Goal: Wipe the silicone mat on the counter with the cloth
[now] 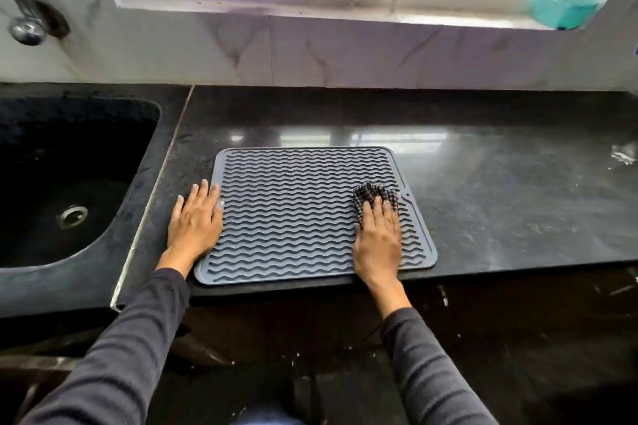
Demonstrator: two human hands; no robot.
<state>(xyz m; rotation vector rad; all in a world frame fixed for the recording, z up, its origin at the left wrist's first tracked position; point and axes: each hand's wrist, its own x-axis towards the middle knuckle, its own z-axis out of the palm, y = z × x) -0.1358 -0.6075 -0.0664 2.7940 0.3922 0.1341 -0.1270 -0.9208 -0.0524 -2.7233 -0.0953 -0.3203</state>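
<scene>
- Nearest, two dark sleeves reach forward over the front edge of the dark stone surface (pixel 483 183).
- The right hand (pixel 378 241) lies flat with straight fingers, pressing the checked cloth (pixel 374 195) down onto the right part of the silicone mat (pixel 293 210); the cloth bunches out ahead of the fingertips, close to the mat's right rim.
- The left hand (pixel 195 221) is spread open, palm down, across the mat's left edge, partly on the mat and partly on the stone, and seems to pin it in place.
- The grey mat, ribbed with wavy ridges, lies flat with its near edge almost at the front lip of the surface.
- Risk: a hard stroke towards the body could drag the mat over that lip if the left hand eases off.
- Risk: the cloth is not gripped, only pressed, so it may bunch on the ridges, slip from under the palm and leave grooves unwiped.
- Left of the mat is a dark sink (pixel 69 183); a stroke that way could flick the cloth in.
- Farther back: tap (pixel 24 17), tiled wall, a window sill with a teal box (pixel 564 7).
</scene>
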